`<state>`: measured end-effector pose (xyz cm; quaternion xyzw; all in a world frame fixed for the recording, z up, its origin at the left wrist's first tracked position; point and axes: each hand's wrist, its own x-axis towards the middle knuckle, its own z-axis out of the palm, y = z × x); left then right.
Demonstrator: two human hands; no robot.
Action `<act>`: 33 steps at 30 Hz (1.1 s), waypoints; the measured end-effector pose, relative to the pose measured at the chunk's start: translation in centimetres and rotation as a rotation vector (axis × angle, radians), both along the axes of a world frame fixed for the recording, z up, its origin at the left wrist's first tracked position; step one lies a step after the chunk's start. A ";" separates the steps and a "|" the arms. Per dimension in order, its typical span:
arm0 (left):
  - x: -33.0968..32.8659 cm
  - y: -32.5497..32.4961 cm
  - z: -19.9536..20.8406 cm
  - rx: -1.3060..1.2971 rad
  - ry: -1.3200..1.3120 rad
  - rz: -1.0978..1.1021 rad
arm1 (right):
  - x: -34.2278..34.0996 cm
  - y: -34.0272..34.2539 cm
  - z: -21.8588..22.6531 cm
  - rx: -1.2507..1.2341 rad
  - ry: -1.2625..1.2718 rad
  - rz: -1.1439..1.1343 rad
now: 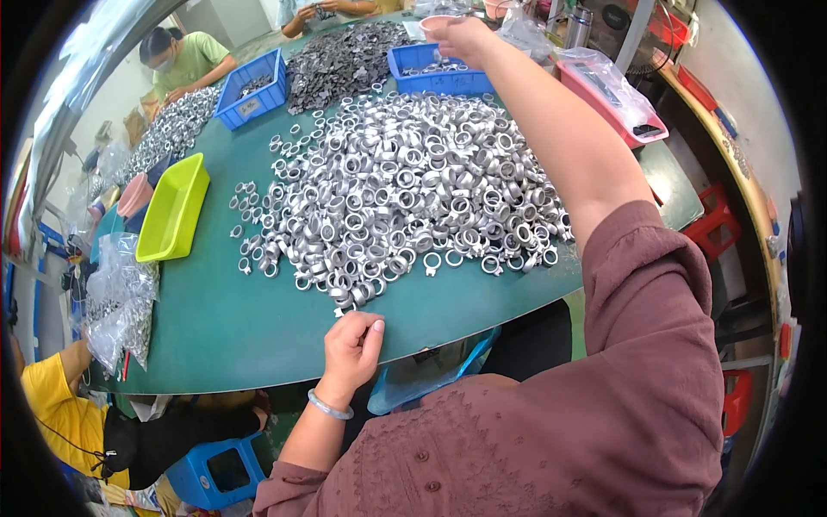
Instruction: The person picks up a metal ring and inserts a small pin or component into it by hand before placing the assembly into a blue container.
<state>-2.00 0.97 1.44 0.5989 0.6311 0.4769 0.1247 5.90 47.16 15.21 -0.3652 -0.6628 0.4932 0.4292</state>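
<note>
A large heap of silver metal rings (405,185), each with a small tab, covers the middle of the green table. My left hand (353,345) is curled closed at the near table edge, right beside a few rings at the heap's front. Whatever it may hold is hidden by the fingers. Across the heap, my right arm stretches to the far side, where my right hand (463,41) hangs above a blue bin (448,83) with some rings inside. Its fingers bend downward, but they are too small and overlapped to read.
Dark flat parts (340,65) lie piled beyond the heap. Another blue bin (251,90) and a lime-green tray (175,207) stand left, near a clear bag of parts (125,302). A pink tray (612,95) is at right. Other people sit around the table.
</note>
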 end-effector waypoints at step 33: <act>-0.6 -0.1 -2.2 0.010 -0.607 -0.140 | 5.4 -34.7 -13.2 0.400 0.071 0.642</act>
